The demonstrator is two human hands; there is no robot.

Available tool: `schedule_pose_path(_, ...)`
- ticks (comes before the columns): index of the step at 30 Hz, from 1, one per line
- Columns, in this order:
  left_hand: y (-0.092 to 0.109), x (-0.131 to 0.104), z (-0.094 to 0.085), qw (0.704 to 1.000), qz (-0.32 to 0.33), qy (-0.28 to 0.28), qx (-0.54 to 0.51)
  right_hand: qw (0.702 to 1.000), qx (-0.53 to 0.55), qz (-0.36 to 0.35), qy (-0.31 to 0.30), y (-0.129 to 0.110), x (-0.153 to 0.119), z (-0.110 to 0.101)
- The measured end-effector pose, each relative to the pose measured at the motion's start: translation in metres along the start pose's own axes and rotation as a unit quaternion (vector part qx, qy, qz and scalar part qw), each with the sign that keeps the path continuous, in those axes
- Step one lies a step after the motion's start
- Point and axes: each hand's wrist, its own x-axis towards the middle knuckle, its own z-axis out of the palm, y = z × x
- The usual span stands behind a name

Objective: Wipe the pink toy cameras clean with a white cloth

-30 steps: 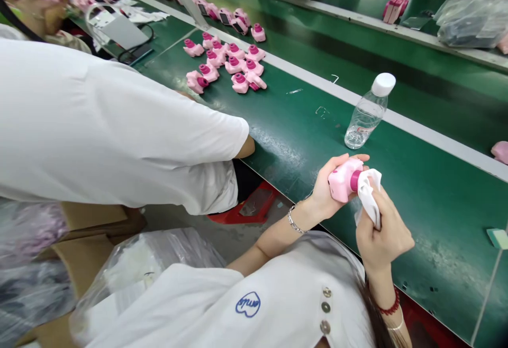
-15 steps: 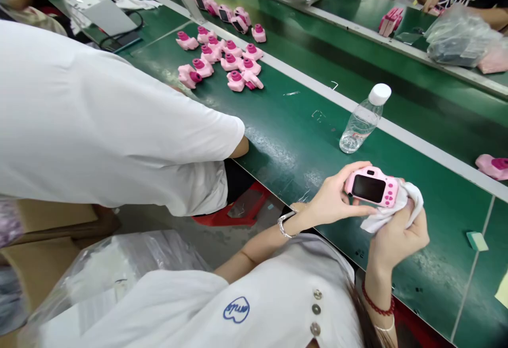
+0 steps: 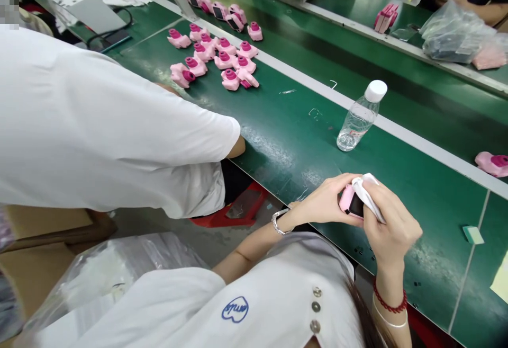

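Observation:
A pink toy camera (image 3: 346, 199) with a dark screen is held over the near edge of the green bench. My left hand (image 3: 327, 199) grips its left side, thumb below and fingers above. In my right hand (image 3: 392, 221) is a white cloth (image 3: 367, 194), pinched and pressed over the camera's upper right part, which it hides along with much of the screen. A clear bottle (image 3: 358, 120) with a white cap stands just beyond my hands.
Several pink cameras (image 3: 225, 61) sit in a group at the bench's upper left. A person in a white shirt (image 3: 119, 125) leans in from the left. A small green-and-white block (image 3: 473, 234) lies at the right. More people sit across the bench.
My right hand has moved up and left, bringing the cloth from the camera's right edge over its back. The camera is now tilted and mostly covered.

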Motion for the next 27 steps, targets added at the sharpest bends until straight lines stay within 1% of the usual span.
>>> schedule_pose_path(2, -0.002, -0.001, 0.000, 1.000, -0.002, -0.009, 0.014, 1.000, 0.023, -0.004, -0.020, 0.000, 0.001, -0.001)
schedule_pose_path(4, -0.003, -0.002, 0.000, 1.000, 0.002, -0.006, 0.010, 0.999, 0.038, -0.014, -0.019, 0.001, 0.001, -0.002)
schedule_pose_path(8, -0.001, -0.004, -0.002, 0.999, 0.012, 0.015, -0.033, 0.998, 0.052, -0.038, -0.010, 0.003, 0.002, -0.007)
schedule_pose_path(10, 0.001, -0.006, -0.004, 0.999, 0.009, 0.014, -0.036, 0.998, 0.041, -0.041, -0.002, 0.006, 0.002, -0.012)
schedule_pose_path(12, 0.004, -0.006, -0.007, 0.999, 0.006, 0.015, -0.033, 1.000, 0.003, -0.031, 0.004, 0.009, 0.002, -0.016)
schedule_pose_path(13, 0.006, -0.007, -0.009, 0.999, 0.007, 0.022, -0.033, 1.000, -0.018, -0.014, 0.009, 0.011, 0.001, -0.019)
schedule_pose_path(14, 0.008, -0.007, -0.012, 0.999, 0.012, 0.030, -0.031, 0.999, -0.033, 0.017, 0.024, 0.011, 0.000, -0.020)
schedule_pose_path(15, 0.011, -0.007, -0.014, 0.999, 0.021, 0.037, -0.025, 0.996, -0.036, 0.064, 0.053, 0.011, -0.001, -0.021)
schedule_pose_path(16, 0.013, -0.007, -0.016, 0.999, 0.032, 0.040, -0.017, 0.988, -0.027, 0.119, 0.096, 0.010, -0.003, -0.022)
schedule_pose_path(18, 0.017, -0.006, -0.019, 0.998, 0.051, 0.026, 0.001, 0.956, 0.008, 0.220, 0.192, 0.005, -0.006, -0.020)
schedule_pose_path(19, 0.018, -0.006, -0.019, 0.998, 0.059, 0.014, 0.002, 0.944, 0.018, 0.247, 0.220, 0.002, -0.006, -0.019)
schedule_pose_path(20, 0.018, -0.007, -0.019, 0.998, 0.063, 0.003, -0.007, 0.942, 0.024, 0.248, 0.224, -0.001, -0.007, -0.017)
schedule_pose_path(21, 0.018, -0.007, -0.018, 0.998, 0.061, -0.006, -0.022, 0.954, 0.031, 0.225, 0.197, -0.004, -0.007, -0.015)
schedule_pose_path(22, 0.016, -0.007, -0.017, 0.998, 0.050, -0.015, -0.036, 0.971, 0.043, 0.184, 0.149, -0.006, -0.006, -0.013)
schedule_pose_path(23, 0.014, -0.007, -0.016, 0.998, 0.036, -0.020, -0.048, 0.985, 0.059, 0.135, 0.091, -0.008, -0.005, -0.012)
schedule_pose_path(24, 0.012, -0.007, -0.015, 0.998, 0.018, -0.022, -0.056, 0.993, 0.081, 0.082, 0.032, -0.009, -0.003, -0.010)
schedule_pose_path(25, 0.010, -0.007, -0.014, 0.998, 0.000, -0.019, -0.063, 0.993, 0.108, 0.032, -0.018, -0.011, -0.002, -0.010)
schedule_pose_path(27, 0.007, -0.006, -0.012, 0.996, -0.022, -0.001, -0.084, 0.983, 0.156, -0.044, -0.084, -0.014, 0.001, -0.012)
